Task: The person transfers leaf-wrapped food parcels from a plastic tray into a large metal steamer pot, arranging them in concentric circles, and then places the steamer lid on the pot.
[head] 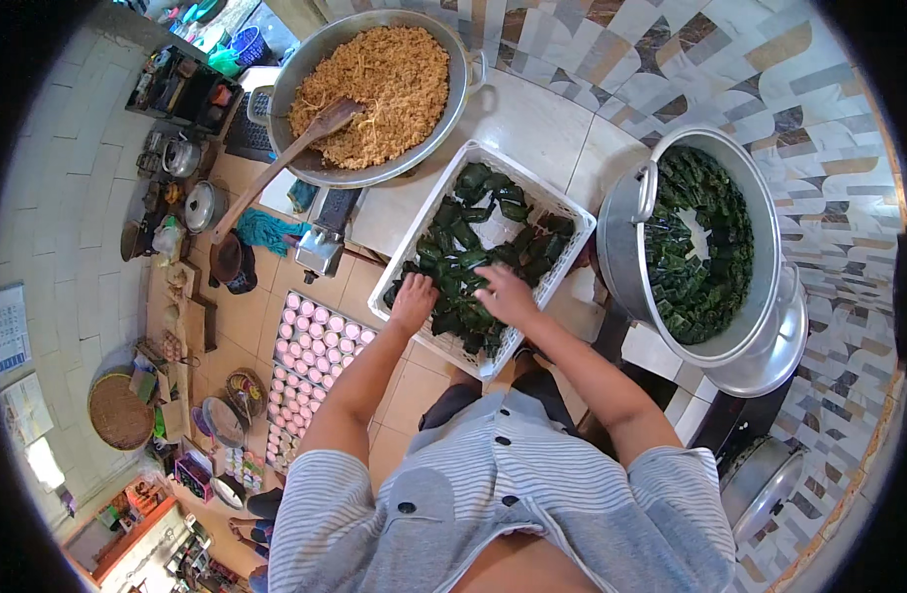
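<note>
In front of me a white plastic crate (570,199) sits on the tiled counter, its near end reaching past the edge. Inside are many dark green leaf-wrapped parcels (464,236), spread around a bare patch of the crate's floor. My left hand (415,300) is at the crate's left side, fingers down among the parcels. My right hand (507,295) reaches over the middle of the parcels, its fingers spread and slightly blurred. Whether either hand grips a parcel cannot be made out.
A large pan (273,133) of brown crumbly food (412,70), with a wooden paddle (305,141), stands at upper left. On the right, a tall aluminium pot (620,252) holds more green parcels (713,296). Trays of pink-topped cups (312,333) lie on the floor.
</note>
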Demonstrator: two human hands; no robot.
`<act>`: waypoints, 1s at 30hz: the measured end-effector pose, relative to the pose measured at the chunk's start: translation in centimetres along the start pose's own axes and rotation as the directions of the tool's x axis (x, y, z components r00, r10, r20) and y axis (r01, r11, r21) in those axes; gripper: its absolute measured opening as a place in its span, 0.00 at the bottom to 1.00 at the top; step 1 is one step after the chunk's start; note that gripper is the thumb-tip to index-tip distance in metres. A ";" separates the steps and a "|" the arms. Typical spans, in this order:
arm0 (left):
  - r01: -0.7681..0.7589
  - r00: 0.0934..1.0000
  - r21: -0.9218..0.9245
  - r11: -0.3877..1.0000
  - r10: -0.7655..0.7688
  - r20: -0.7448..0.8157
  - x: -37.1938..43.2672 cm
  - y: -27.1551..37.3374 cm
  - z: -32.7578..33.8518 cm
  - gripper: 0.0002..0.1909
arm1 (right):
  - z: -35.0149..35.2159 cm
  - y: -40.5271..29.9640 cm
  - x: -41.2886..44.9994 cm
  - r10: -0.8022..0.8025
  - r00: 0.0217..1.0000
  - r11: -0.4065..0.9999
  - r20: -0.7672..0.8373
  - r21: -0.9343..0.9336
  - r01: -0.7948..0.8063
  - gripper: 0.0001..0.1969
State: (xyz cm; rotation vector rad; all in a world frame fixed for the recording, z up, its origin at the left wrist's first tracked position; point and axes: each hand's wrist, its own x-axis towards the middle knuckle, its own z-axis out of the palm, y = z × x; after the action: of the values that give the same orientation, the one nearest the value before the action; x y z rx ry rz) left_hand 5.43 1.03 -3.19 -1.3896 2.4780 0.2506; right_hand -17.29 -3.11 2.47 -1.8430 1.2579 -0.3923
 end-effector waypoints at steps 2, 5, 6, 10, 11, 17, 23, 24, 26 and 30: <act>-0.077 0.997 0.029 0.997 0.077 -0.005 0.1 -0.1 -0.1 0.09 | 4.8 2.8 2.1 0.029 0.999 0.995 0.023 -0.096 -0.027 0.21; -0.175 0.983 0.006 0.985 0.175 -0.057 -1.2 -0.6 0.8 0.07 | 8.9 3.3 4.9 0.061 0.993 0.951 0.103 -0.307 -0.027 0.28; -0.188 0.978 -0.005 0.982 0.187 -0.092 -1.6 -0.8 1.0 0.06 | 9.5 2.8 5.4 0.118 0.982 0.941 0.145 -0.332 -0.064 0.29; -0.180 0.976 -0.287 0.941 0.136 -0.168 -1.7 -2.1 -0.8 0.09 | 10.1 2.1 6.3 0.235 0.959 0.934 0.159 -0.309 -0.178 0.30; -0.143 0.982 -0.399 0.906 0.078 -0.175 -1.4 -2.2 -2.1 0.12 | 9.7 2.5 6.0 0.272 0.952 0.936 0.139 -0.269 -0.228 0.29; -0.026 0.823 -0.964 0.264 -0.541 -0.171 -3.1 -1.2 -10.1 0.22 | 1.8 -1.5 0.0 0.066 0.967 0.969 -0.245 0.248 -0.003 0.23; -0.194 0.846 -0.930 -0.313 -0.533 0.003 -2.4 0.9 -20.4 0.24 | -20.5 -7.7 -11.1 -0.051 0.807 0.937 -0.589 0.252 0.243 0.27; -0.227 0.857 -0.918 -0.325 -0.514 -0.030 -1.6 1.8 -21.4 0.23 | -23.4 -6.2 -12.0 0.049 0.750 0.962 -0.660 0.233 0.142 0.26; -0.283 0.868 -0.875 -0.393 -0.492 -0.059 0.2 3.8 -22.4 0.21 | -28.8 -2.3 -12.2 0.240 0.669 0.910 -0.703 0.402 0.097 0.24; -0.240 0.918 -0.754 -0.611 -0.396 0.029 5.1 10.1 -25.2 0.12 | -33.8 10.6 -10.6 0.280 0.635 0.958 -0.720 0.165 -0.236 0.25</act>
State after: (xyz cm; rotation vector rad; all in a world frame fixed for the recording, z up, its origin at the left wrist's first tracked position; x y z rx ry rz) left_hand -9.83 -5.15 19.01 -2.0832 1.2249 3.4688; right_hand -50.72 -11.11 16.22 -1.4332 2.0047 -1.0804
